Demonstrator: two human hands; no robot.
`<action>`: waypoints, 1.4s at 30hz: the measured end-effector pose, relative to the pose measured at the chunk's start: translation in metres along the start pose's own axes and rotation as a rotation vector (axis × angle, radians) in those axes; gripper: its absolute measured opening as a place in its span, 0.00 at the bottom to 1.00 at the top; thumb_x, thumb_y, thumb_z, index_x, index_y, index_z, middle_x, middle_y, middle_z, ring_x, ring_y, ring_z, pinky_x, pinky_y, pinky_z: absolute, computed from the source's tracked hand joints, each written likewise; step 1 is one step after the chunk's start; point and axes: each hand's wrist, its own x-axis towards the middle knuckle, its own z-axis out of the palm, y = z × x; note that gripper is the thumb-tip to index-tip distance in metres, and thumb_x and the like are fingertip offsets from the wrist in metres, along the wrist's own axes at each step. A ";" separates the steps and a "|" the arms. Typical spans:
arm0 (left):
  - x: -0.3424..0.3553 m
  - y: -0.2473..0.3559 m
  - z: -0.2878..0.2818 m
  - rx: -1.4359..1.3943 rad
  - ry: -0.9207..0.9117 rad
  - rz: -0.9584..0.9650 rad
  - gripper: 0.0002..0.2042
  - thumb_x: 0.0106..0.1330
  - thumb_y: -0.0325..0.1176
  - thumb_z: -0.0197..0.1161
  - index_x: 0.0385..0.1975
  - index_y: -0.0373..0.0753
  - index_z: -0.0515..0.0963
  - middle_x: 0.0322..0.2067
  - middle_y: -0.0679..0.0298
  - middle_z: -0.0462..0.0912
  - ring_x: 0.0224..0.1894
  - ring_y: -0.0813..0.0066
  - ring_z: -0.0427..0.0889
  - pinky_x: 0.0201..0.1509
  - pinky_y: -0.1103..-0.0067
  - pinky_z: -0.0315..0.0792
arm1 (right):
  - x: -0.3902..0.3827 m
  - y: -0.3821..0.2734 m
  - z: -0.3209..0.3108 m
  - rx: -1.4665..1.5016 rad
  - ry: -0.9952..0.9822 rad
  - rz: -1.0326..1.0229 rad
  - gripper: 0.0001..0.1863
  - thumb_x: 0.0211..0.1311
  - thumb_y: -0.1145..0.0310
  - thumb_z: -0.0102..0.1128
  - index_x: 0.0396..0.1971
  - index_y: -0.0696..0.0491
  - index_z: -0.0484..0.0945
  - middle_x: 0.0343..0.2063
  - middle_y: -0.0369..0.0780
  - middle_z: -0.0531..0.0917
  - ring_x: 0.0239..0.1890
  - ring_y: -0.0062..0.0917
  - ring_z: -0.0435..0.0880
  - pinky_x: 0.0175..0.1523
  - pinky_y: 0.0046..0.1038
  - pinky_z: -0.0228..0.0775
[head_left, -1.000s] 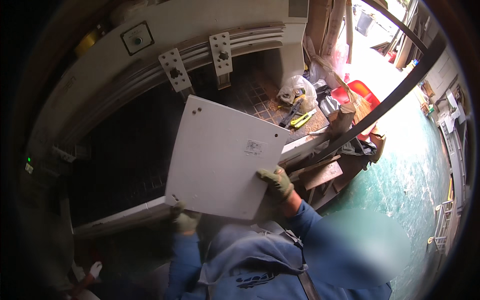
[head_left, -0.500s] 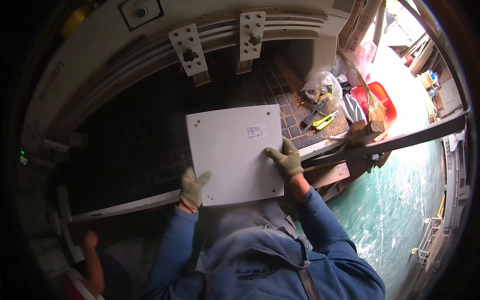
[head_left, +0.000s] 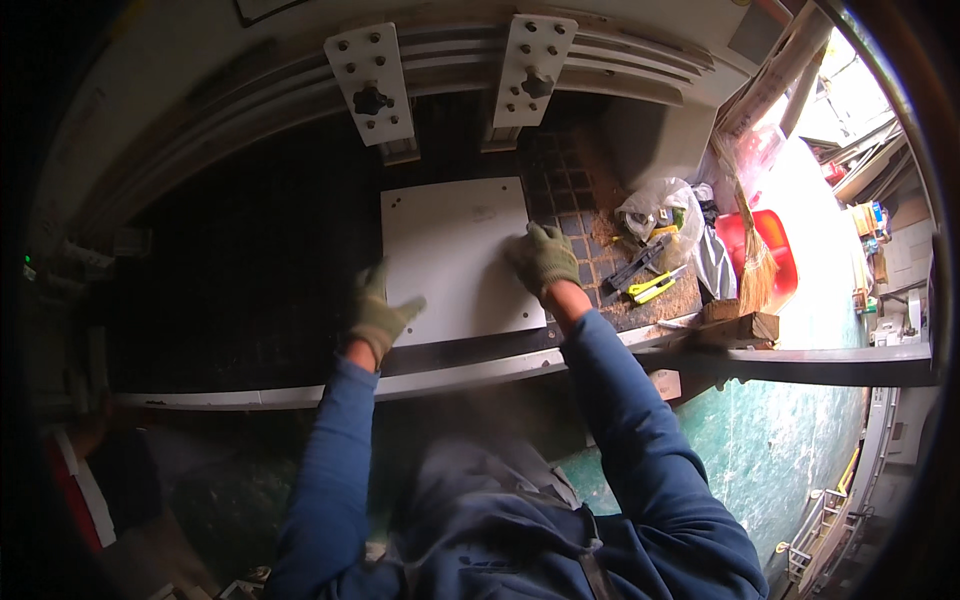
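A white rectangular panel [head_left: 455,265] with small dark holes near its corners is low over the dark gridded machine bed; I cannot tell whether it rests fully on it. My left hand [head_left: 382,312], in a greenish work glove, grips its left edge near the front, thumb on the top face. On the right edge, my right hand [head_left: 545,260], gloved alike, holds the panel with the thumb over its top. The fingers beyond or under the edges are partly hidden.
Two white clamp plates [head_left: 368,85] with black knobs hang from the rail behind. Right of the panel lie a yellow cutter knife [head_left: 655,286], a clear plastic bag [head_left: 668,215] and sawdust. A straw broom [head_left: 758,275] leans by a red bin [head_left: 782,240]. Another person's arm shows dimly lower left.
Both hands have carried the panel forward, away from my body, and lowered it toward the bed. My arms are stretched out further. The view has shifted a little.
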 end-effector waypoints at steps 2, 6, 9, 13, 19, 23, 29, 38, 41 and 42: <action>-0.028 0.004 -0.014 0.200 -0.063 0.276 0.50 0.46 0.50 0.86 0.73 0.45 0.72 0.77 0.49 0.63 0.79 0.46 0.59 0.82 0.56 0.58 | -0.026 0.038 0.006 0.004 0.110 -0.438 0.44 0.56 0.42 0.77 0.71 0.45 0.73 0.69 0.53 0.72 0.74 0.51 0.67 0.76 0.49 0.61; -0.041 -0.032 0.005 0.294 -0.107 0.416 0.58 0.44 0.61 0.84 0.76 0.40 0.66 0.79 0.48 0.59 0.82 0.46 0.53 0.84 0.52 0.50 | -0.082 0.029 0.003 -0.391 -0.246 -0.485 0.58 0.49 0.33 0.76 0.80 0.36 0.61 0.80 0.56 0.54 0.82 0.57 0.49 0.82 0.62 0.39; -0.020 -0.044 0.023 0.221 -0.006 0.492 0.58 0.46 0.63 0.83 0.76 0.38 0.65 0.79 0.47 0.58 0.81 0.45 0.55 0.84 0.52 0.50 | -0.057 0.040 0.021 -0.308 -0.039 -0.540 0.55 0.49 0.36 0.77 0.78 0.37 0.65 0.80 0.56 0.55 0.81 0.57 0.51 0.83 0.59 0.38; 0.033 -0.058 0.032 0.100 0.028 0.472 0.57 0.49 0.61 0.83 0.78 0.39 0.63 0.80 0.48 0.57 0.82 0.47 0.55 0.85 0.55 0.50 | 0.005 0.041 0.035 -0.186 0.073 -0.635 0.51 0.49 0.42 0.79 0.74 0.41 0.70 0.78 0.56 0.60 0.79 0.60 0.55 0.83 0.55 0.44; 0.097 -0.079 0.034 0.164 0.041 0.552 0.60 0.49 0.57 0.84 0.81 0.43 0.56 0.82 0.52 0.52 0.83 0.52 0.51 0.85 0.57 0.50 | 0.057 0.026 0.040 -0.144 0.084 -0.615 0.52 0.47 0.39 0.80 0.73 0.42 0.72 0.78 0.53 0.62 0.76 0.56 0.63 0.80 0.55 0.53; 0.114 -0.074 0.030 0.168 0.037 0.503 0.60 0.46 0.56 0.86 0.79 0.44 0.59 0.81 0.53 0.54 0.83 0.51 0.53 0.85 0.58 0.52 | 0.077 0.029 0.045 -0.103 0.096 -0.636 0.53 0.46 0.37 0.79 0.73 0.42 0.72 0.78 0.52 0.62 0.76 0.56 0.63 0.80 0.52 0.56; 0.116 -0.056 0.016 0.129 -0.009 0.356 0.57 0.46 0.53 0.87 0.78 0.45 0.62 0.81 0.56 0.56 0.82 0.54 0.54 0.85 0.60 0.54 | 0.084 0.016 0.038 -0.168 0.063 -0.593 0.51 0.49 0.37 0.78 0.73 0.41 0.72 0.79 0.50 0.62 0.78 0.54 0.62 0.80 0.49 0.56; 0.109 -0.034 0.008 0.182 -0.060 0.230 0.56 0.48 0.51 0.86 0.78 0.47 0.61 0.81 0.58 0.56 0.82 0.55 0.54 0.85 0.61 0.55 | 0.084 0.015 0.033 -0.076 -0.001 -0.563 0.51 0.49 0.40 0.80 0.74 0.42 0.72 0.78 0.50 0.62 0.78 0.53 0.60 0.81 0.49 0.55; 0.104 -0.020 -0.001 0.195 -0.062 0.189 0.54 0.51 0.51 0.85 0.78 0.46 0.62 0.81 0.57 0.56 0.82 0.54 0.54 0.85 0.61 0.57 | 0.082 0.006 0.027 -0.056 -0.008 -0.569 0.49 0.49 0.43 0.81 0.73 0.42 0.72 0.78 0.50 0.63 0.78 0.54 0.60 0.81 0.49 0.55; 0.099 -0.017 -0.001 0.189 -0.060 0.165 0.53 0.52 0.50 0.85 0.78 0.46 0.62 0.81 0.57 0.56 0.82 0.54 0.55 0.84 0.61 0.57 | 0.080 0.003 0.026 -0.072 0.003 -0.557 0.48 0.49 0.46 0.81 0.72 0.43 0.74 0.77 0.50 0.65 0.77 0.53 0.62 0.79 0.49 0.59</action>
